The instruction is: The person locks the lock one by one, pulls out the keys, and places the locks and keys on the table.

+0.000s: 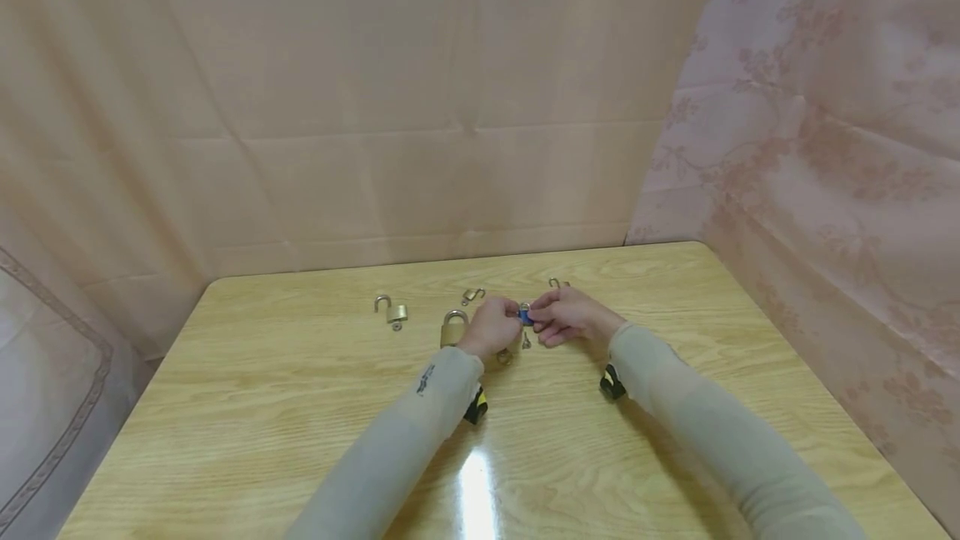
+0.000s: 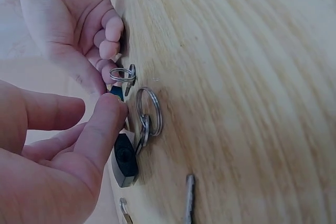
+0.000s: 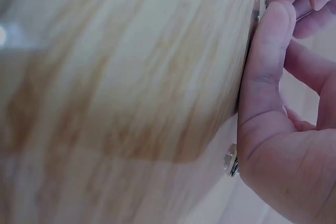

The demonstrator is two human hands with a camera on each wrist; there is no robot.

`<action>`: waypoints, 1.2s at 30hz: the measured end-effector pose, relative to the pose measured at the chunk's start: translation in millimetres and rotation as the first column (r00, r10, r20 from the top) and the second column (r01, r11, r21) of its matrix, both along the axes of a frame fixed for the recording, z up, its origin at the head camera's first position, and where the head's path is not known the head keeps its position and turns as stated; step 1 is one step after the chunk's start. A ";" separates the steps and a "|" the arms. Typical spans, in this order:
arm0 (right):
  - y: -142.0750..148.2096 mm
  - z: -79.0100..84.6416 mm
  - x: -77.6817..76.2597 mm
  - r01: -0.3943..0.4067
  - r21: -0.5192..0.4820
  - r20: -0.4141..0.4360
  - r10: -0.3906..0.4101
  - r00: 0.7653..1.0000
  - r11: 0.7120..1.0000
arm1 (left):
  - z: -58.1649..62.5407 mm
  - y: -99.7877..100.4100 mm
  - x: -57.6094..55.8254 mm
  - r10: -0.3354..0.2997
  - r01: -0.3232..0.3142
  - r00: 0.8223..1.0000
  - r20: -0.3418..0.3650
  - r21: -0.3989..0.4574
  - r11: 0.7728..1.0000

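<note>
A small blue padlock (image 1: 526, 317) lies on the table between my two hands. My left hand (image 1: 495, 327) pinches its left side between thumb and fingers. From the right, my right hand (image 1: 567, 314) holds the other side with thumb and forefinger, its other fingers curled beneath. In the left wrist view the fingertips cover most of this padlock. Just in front of it lies a small key (image 1: 527, 341). A key ring (image 2: 149, 111) with a key and a dark-bottomed padlock (image 2: 125, 158) are close to my left fingers. The right wrist view mostly shows my right thumb (image 3: 268, 66).
A large brass padlock (image 1: 453, 330) stands just left of my left hand. Farther left is an opened brass padlock (image 1: 397, 313). A small opened padlock (image 1: 470, 296) lies behind, and another shackle (image 1: 554, 282) shows behind my right hand. Curtains back the wooden table (image 1: 300, 407).
</note>
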State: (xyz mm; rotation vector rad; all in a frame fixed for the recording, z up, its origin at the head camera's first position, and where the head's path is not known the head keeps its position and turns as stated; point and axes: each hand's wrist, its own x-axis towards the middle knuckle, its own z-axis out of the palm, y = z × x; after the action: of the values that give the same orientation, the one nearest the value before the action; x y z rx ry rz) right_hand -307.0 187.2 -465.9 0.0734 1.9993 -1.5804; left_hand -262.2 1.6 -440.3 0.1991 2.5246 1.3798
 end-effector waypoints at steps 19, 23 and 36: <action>29.9 10.5 -8.5 0.053 0.185 -0.338 0.013 0.941 0.981 | 2.2 13.4 -7.6 0.038 -0.037 0.995 -0.088 0.011 0.999; 42.0 19.7 -12.6 0.100 0.344 -0.443 0.068 0.894 0.934 | 2.6 27.5 -14.0 0.002 -0.001 0.997 -0.083 0.012 1.000; 46.1 18.8 -23.4 -0.003 0.608 -0.400 0.310 0.863 0.794 | -18.2 78.3 -35.5 0.017 -0.039 0.996 0.087 0.265 0.963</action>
State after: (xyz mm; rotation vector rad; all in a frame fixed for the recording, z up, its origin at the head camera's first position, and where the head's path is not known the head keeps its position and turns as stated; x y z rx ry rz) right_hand -330.4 233.3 -447.2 -0.2793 2.7525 -0.8520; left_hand -297.7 79.9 -458.5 0.1522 2.2764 1.7004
